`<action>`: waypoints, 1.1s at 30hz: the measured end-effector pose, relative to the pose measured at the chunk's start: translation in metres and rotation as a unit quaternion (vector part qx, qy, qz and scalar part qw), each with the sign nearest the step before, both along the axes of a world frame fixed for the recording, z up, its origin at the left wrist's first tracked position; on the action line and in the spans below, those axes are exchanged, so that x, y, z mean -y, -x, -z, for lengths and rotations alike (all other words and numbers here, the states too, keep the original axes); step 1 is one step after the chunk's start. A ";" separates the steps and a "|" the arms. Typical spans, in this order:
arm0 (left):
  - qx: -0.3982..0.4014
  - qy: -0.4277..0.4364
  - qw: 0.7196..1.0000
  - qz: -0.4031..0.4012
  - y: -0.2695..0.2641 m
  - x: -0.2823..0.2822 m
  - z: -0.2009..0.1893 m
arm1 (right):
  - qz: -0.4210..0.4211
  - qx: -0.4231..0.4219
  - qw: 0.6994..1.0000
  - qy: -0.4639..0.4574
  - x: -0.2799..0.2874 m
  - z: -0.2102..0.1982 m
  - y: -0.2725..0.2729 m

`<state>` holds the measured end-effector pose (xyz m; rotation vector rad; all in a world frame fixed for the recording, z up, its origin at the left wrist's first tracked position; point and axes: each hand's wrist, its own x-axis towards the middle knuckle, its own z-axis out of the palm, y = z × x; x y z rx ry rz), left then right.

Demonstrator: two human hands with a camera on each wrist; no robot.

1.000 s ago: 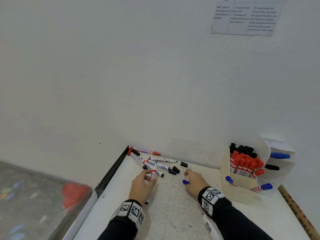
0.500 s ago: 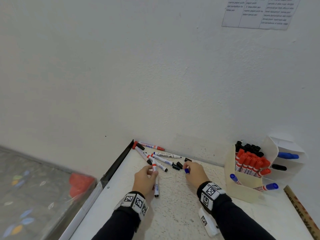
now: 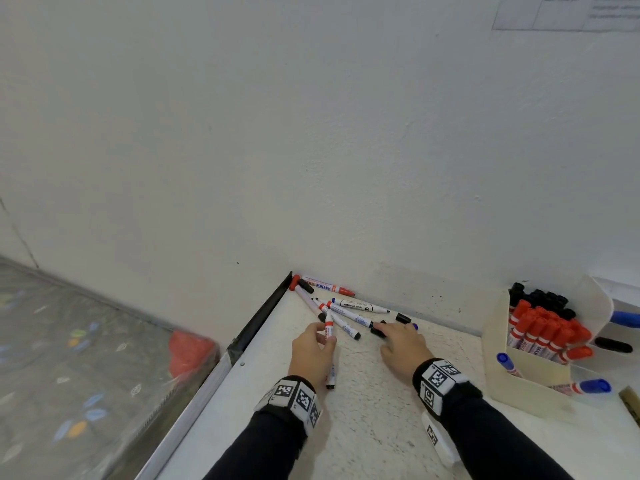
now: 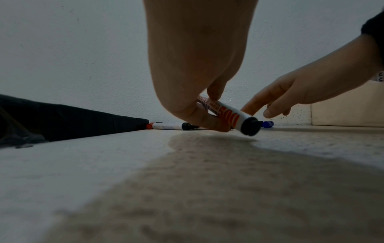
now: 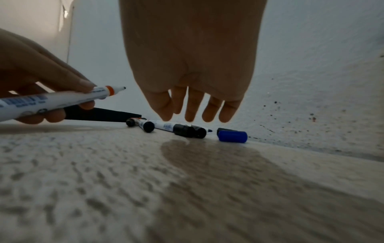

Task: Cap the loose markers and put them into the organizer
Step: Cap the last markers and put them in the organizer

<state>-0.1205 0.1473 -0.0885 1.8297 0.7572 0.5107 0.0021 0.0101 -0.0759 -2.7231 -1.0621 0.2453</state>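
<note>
My left hand [image 3: 323, 336] pinches an uncapped white marker [image 3: 329, 325] with an orange collar; its tip points toward the wall, and the same marker [image 5: 58, 100] shows at the left of the right wrist view. My right hand [image 3: 388, 332] hovers with straight fingers [image 5: 195, 118] just above two black caps [image 5: 187, 129] and holds nothing. A blue cap [image 5: 232, 136] lies on the table by the wall, right of those caps. Several loose markers [image 3: 356, 306] lie fanned out in the table's far left corner. The cream organizer [image 3: 530, 372] stands at the right with red, black and blue markers in it.
The white wall runs along the table's far side. A black strip [image 3: 263, 313] edges the table's left side, with floor and a red object [image 3: 190, 351] beyond. Another black cap [image 3: 402, 318] lies near the wall. A white tagged object [image 3: 440, 441] lies under my right forearm.
My right hand has let go of the blue cap, which now lies by the wall, and has opened over the black caps. My left hand has drawn the marker out of the pile.
</note>
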 end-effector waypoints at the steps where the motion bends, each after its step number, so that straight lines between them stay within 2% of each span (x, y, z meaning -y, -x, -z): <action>1: 0.001 -0.006 1.000 0.005 0.000 0.000 0.000 | 0.003 -0.006 1.000 0.008 -0.003 0.000 0.001; 5: -0.002 -0.048 0.998 0.034 -0.002 -0.001 0.001 | 0.040 -0.062 0.997 -0.022 -0.008 0.000 0.003; 9: -0.035 -0.098 0.992 0.076 -0.002 -0.001 0.004 | 0.049 -0.065 0.995 -0.052 -0.007 -0.004 0.006; 11: -0.051 -0.113 0.988 0.093 -0.002 -0.001 0.006 | 0.065 -0.069 0.988 -0.123 -0.006 -0.008 0.008; 14: -0.059 -0.128 0.985 0.104 -0.001 -0.002 0.005 | 0.073 -0.075 0.959 -0.263 -0.007 -0.015 0.009; 17: -0.050 -0.135 0.983 0.118 -0.001 -0.001 0.004 | 0.047 -0.097 0.945 -0.310 -0.008 -0.020 0.011; 22: -0.058 -0.139 0.975 0.163 0.000 0.001 0.003 | 0.020 -0.164 0.936 -0.310 -0.008 -0.017 0.015; 25: -0.041 -0.101 0.982 0.155 0.001 0.003 0.002 | 0.009 -0.196 0.930 -0.311 -0.006 -0.017 0.012; 28: -0.035 -0.084 0.982 0.163 0.000 0.004 0.003 | -0.010 -0.196 0.937 -0.288 -0.005 -0.015 0.014; 31: 0.001 -0.071 0.983 0.171 0.001 0.006 0.001 | 0.009 -0.209 0.938 -0.275 -0.008 -0.021 0.022; 33: 0.013 -0.092 0.982 0.167 0.003 0.006 -0.001 | 0.027 -0.173 0.957 -0.232 -0.011 -0.024 0.023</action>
